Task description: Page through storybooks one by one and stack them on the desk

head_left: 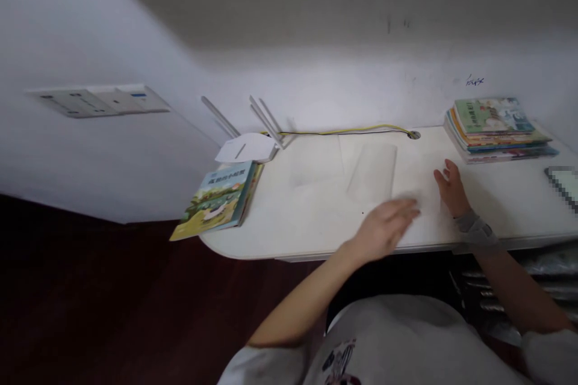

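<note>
My left hand [386,227] hovers over the white desk [316,204] near its front edge, fingers stretched out and smeared by motion, holding nothing. My right hand [450,187] rests on the desk a little further right, fingers spread flat, with a grey band on the wrist. A stack of colourful picture books [494,127] lies at the far right of the desk, beyond my right hand. Another picture book [217,200] with a green cover lies on the desk's left end, overhanging the edge.
A white router [246,145] with several antennas sits at the back left. A yellow and black cable [347,130] runs along the wall to a hole in the desk. A socket panel [97,100] is on the left wall. A blurred-out object [564,185] lies far right.
</note>
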### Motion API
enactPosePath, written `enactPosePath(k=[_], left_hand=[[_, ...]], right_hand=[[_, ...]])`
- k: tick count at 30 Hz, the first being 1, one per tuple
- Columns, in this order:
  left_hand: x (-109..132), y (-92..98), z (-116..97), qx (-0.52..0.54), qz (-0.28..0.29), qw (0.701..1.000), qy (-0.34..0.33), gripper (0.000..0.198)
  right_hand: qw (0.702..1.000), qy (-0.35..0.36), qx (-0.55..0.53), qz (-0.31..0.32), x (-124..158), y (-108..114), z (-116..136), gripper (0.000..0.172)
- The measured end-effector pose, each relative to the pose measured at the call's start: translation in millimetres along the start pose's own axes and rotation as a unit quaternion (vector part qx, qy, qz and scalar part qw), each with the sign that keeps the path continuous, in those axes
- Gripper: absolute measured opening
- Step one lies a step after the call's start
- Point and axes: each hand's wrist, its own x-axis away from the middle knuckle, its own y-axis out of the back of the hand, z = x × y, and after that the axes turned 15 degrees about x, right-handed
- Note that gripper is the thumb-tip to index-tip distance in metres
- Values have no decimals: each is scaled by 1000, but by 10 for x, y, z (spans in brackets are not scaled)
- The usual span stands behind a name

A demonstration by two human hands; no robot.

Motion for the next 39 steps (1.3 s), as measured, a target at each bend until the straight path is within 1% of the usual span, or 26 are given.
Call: enactPosePath(k=[1, 2, 3, 4, 5, 7, 9, 11, 12, 14, 17, 20, 23, 25, 27, 30, 32, 34, 36, 39], left_hand=[[-34, 56, 145, -2, -16, 999, 41, 38], [-85, 102, 305, -16, -16, 996, 88, 39], [-146, 132, 468, -41, 5, 990, 134, 40], [-213, 143, 620, -71, 47, 981, 175, 43], [-281, 138, 754, -100, 88, 968, 213, 49], [-396, 88, 947, -133, 172, 939, 265, 63], [-460, 13, 1038, -138, 221, 916, 304, 74], [-460, -67, 1043, -137, 226, 904, 337, 80], [-437, -106, 1019, -139, 216, 901, 350, 82], [-354, -179, 934, -145, 190, 901, 362, 86], [-193, -281, 762, -145, 165, 906, 362, 89], [-81, -363, 623, -145, 149, 910, 357, 88], [-54, -386, 578, -146, 139, 913, 354, 87], [-44, -341, 595, -139, 146, 915, 350, 85], [2, -235, 633, -136, 154, 913, 353, 82], [164, 39, 697, -149, 145, 899, 386, 77], [309, 296, 740, -170, 113, 885, 419, 73], [460, 613, 797, -208, 59, 865, 453, 68], [618, 982, 889, -264, -3, 831, 490, 63], [897, 1556, 1111, -335, -85, 753, 560, 63]], right_hand=[[998, 31, 54, -24, 5, 43, -5, 72], [991, 65, 110, -40, 16, 82, 15, 71], [980, 102, 167, -46, 33, 117, 55, 68], [965, 137, 221, -39, 53, 142, 107, 64], [949, 166, 268, -21, 74, 156, 163, 59], [920, 207, 329, 50, 112, 142, 254, 54], [895, 230, 356, 139, 140, 81, 282, 57], [875, 243, 365, 207, 160, 8, 238, 66], [867, 249, 366, 227, 172, -18, 195, 69], [857, 264, 367, 245, 213, -32, 89, 71], [853, 292, 360, 239, 333, 32, -61, 69], [853, 312, 355, 220, 468, 116, -139, 68], [850, 319, 360, 216, 525, 155, -154, 67], [846, 321, 364, 218, 523, 158, -157, 66], [846, 322, 365, 216, 514, 149, -173, 66], [850, 325, 363, 199, 513, 123, -230, 64], [852, 330, 361, 184, 520, 102, -280, 63], [852, 338, 360, 173, 527, 83, -326, 62], [851, 344, 361, 163, 532, 69, -358, 62], [850, 348, 366, 149, 538, 58, -379, 61]])
